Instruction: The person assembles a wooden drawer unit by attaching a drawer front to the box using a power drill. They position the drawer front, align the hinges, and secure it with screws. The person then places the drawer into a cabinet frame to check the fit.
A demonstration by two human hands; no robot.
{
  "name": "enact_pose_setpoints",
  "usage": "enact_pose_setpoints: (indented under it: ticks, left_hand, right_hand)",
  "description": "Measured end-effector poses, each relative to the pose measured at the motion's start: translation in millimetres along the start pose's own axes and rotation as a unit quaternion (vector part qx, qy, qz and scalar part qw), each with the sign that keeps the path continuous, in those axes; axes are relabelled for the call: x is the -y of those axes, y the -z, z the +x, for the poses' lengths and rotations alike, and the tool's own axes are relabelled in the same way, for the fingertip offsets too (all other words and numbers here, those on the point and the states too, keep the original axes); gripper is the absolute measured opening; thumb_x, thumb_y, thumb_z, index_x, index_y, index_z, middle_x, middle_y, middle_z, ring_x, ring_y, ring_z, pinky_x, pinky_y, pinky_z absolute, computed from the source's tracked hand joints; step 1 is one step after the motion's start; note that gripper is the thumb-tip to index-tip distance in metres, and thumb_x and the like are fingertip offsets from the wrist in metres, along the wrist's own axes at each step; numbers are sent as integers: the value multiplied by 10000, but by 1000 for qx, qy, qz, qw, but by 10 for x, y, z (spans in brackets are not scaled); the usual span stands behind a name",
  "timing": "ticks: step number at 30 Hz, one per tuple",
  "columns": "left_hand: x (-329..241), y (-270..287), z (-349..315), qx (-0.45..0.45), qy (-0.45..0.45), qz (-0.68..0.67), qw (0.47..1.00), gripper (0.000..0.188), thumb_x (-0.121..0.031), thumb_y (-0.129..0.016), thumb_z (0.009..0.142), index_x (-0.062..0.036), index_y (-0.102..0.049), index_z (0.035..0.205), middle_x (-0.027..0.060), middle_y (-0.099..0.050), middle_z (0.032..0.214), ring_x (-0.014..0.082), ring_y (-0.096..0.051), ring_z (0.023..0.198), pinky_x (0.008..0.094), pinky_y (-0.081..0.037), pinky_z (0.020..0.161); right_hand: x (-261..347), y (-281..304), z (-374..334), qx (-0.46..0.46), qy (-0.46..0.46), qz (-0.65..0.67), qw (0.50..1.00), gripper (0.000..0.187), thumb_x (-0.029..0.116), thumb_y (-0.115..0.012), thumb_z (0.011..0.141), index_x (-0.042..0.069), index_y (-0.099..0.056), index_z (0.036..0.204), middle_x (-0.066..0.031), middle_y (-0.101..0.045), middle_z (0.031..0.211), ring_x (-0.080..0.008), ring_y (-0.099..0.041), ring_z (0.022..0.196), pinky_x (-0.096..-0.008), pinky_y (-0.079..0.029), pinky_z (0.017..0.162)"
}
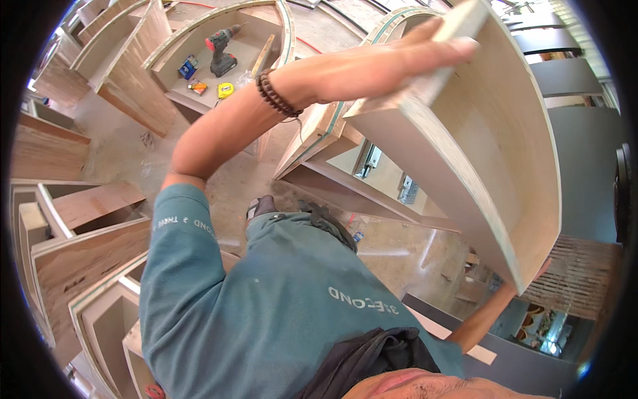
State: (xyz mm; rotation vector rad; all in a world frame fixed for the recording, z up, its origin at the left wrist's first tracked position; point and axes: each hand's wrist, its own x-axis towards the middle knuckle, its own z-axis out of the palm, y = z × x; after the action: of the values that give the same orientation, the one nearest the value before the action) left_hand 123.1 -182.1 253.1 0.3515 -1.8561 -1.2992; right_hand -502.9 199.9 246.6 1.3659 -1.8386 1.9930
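Observation:
A pale wooden drawer [512,126] is tilted up in front of me on the right, its open inside facing right. My left hand [379,70] reaches across and grips its upper corner, fingers and thumb over the edge. At the lower end, my right hand [543,268] holds the drawer from its far side; most of that hand is hidden behind the wood. Just left of the drawer stands a wooden cabinet frame [312,143] with a teal line along its edge. Metal drawer slides [367,159] show inside this frame.
A red and black cordless drill [222,52], a yellow tape measure [226,90] and small boxes [189,66] lie in a curved cabinet [256,26] at the back. Several unfinished cabinets [86,272] stand on the left. Dark panels [585,159] are at the right.

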Motion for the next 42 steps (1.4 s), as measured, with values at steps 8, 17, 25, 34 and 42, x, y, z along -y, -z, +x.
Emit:
enact_pose_setpoints:
  ticks: [8, 17, 25, 34, 42]
  left_hand:
    - [-452, 205, 309, 170, 50, 123, 976, 1293, -921, -449, 683, 97, -344, 1473, 369, -578, 1241, 430, -603, 1162, 397, -490, 942]
    - [-345, -375, 666, 296, -38, 45, 953, 1216, -947, -452, 637, 10, -549, 1381, 297, -644, 1202, 401, -644, 1114, 364, -524, 929]
    - [-625, -860, 727, 381, -26, 147, 913, 1131, -885, -520, 640, 14, -587, 1324, 276, -679, 1125, 391, -663, 1075, 362, -533, 916]
    - [-49, -1131, 451, 359, 68, 41, 930, 624, -241, -692, 798, -28, -521, 1359, 216, -689, 1121, 328, -689, 997, 395, -532, 863]
    - [184, -1157, -220, 179, 152, -159, 959, 730, -110, -597, 725, -55, -469, 1443, 208, -681, 1080, 285, -656, 996, 382, -502, 906]
  right_hand:
    - [1083, -58, -2041, -85, 141, -383, 909, 731, 292, -670, 903, 37, -302, 1481, -216, -463, 1440, -336, -552, 1242, -495, -497, 1020]
    - [1771, -106, -3770, -247, -84, -361, 895, 699, 314, -667, 905, 31, -344, 1456, -205, -485, 1412, -317, -560, 1217, -480, -497, 997]
    - [1998, -108, -4380, -342, -199, -265, 880, 673, 334, -665, 906, 26, -382, 1434, -195, -504, 1388, -300, -567, 1195, -467, -497, 977]
    - [3152, 424, -3782, -370, -257, -116, 885, 648, 356, -663, 908, 21, -425, 1409, -184, -526, 1360, -281, -575, 1170, -453, -497, 955]
    - [4346, -7, -2480, -378, -389, -138, 829, 613, 368, -663, 910, 11, -479, 1373, -169, -551, 1326, -253, -578, 1140, -435, -487, 932]
